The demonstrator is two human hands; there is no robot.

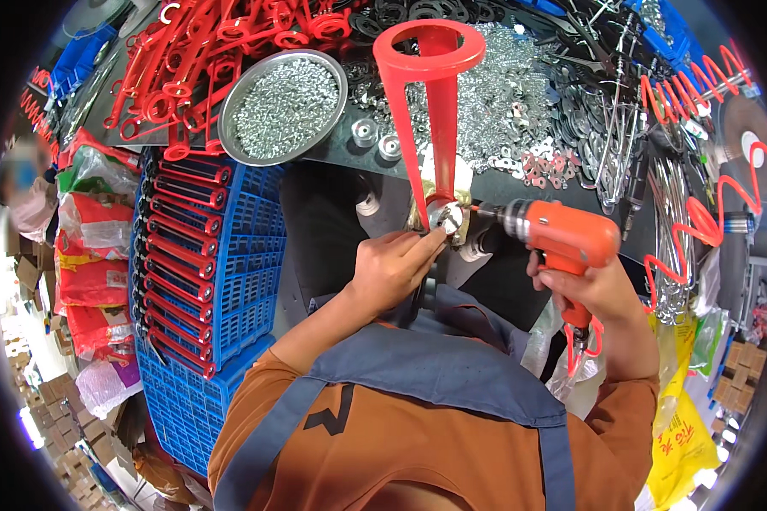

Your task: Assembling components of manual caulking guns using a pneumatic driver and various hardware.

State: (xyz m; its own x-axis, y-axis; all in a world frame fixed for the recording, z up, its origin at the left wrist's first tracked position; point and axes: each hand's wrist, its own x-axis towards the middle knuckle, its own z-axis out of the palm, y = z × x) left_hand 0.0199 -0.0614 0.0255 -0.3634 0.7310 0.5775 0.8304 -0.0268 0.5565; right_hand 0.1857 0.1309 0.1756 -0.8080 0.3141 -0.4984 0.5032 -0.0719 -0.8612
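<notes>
My right hand [590, 285] is wrapped round the grip of an orange-red pistol-shaped power screwdriver [575, 234]. Its bit points left, close to a small silver metal part [452, 220] at the lower end of a red metal frame [435, 119]. That frame stands upright in front of me, with a wide ring on top and two long arms running down. The fingers of my left hand [396, 264] are pinched on the silver part, fingertips against it. Whether the bit touches a screw there is too small to tell.
A round metal pan [339, 106] of small fasteners stands on the dark table, beside heaped red metal parts [192, 64]. Loose silver pieces [511, 94] cover the table's middle. Blue crates [251, 247] with red handles stand at my left. A coiled red hose [682, 243] hangs at the right.
</notes>
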